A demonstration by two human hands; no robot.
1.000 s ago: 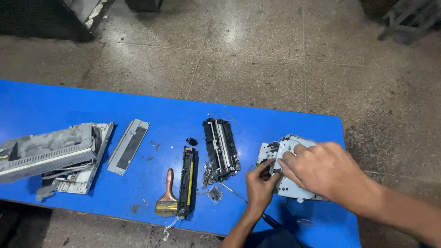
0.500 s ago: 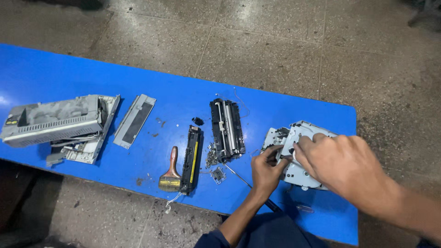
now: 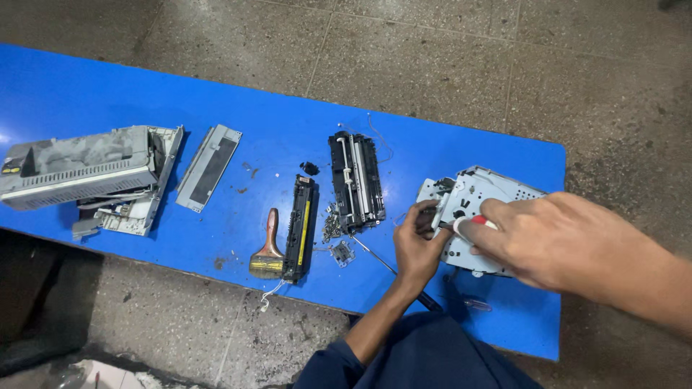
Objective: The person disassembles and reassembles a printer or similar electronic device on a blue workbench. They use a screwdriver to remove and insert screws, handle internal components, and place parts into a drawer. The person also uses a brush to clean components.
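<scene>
Left hand curled, fingers pinched (wrist bent upward); right hand closed, reaching leftward.

On the table, the big printer housing lies at the far left, with a flat cover panel just to its right. Further right, near the front edge, a paintbrush lies beside a long narrow cartridge. A roller assembly sits right of that, slightly further back, with loose small parts before it. At the right end lies the metal frame plate, the left hand at its left edge and the right hand over it.
</scene>
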